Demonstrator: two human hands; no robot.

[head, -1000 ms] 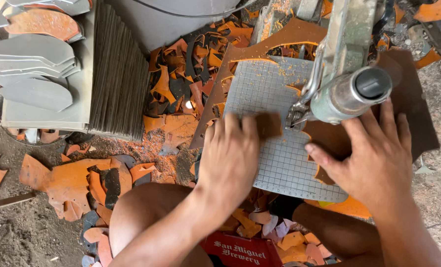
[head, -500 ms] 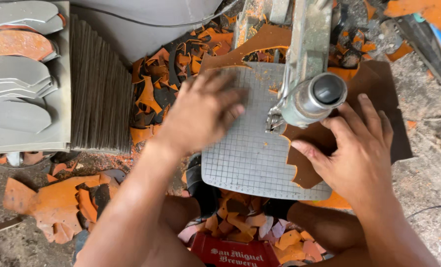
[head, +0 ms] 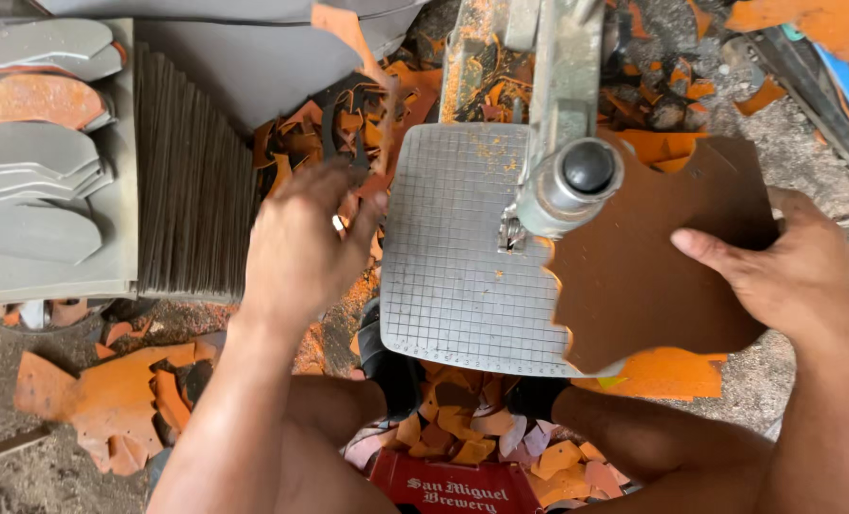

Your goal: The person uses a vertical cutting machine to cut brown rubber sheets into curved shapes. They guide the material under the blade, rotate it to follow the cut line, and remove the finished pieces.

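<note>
A dark brown sheet point(head: 653, 266) with scalloped cut-outs along its left edge lies partly on the gridded metal plate point(head: 453, 257) of a cutting machine. My right hand point(head: 791, 271) grips the sheet's right side, thumb on top. The machine's grey metal head point(head: 569, 186) hangs over the sheet's left edge. My left hand point(head: 301, 252) hovers blurred to the left of the plate, above orange scraps point(head: 334, 133), fingers apart, and I cannot make out anything in it.
A stack of thin grey sheets on edge point(head: 196, 181) stands at left, with grey and orange sole-shaped pieces point(head: 34, 162) beside it. Orange offcuts point(head: 120, 400) litter the ground. A red crate point(head: 463, 485) with scraps sits between my knees.
My left hand has left the plate and swung out to the left over the scraps. My right hand has pulled the brown sheet to the right, away from the machine head.
</note>
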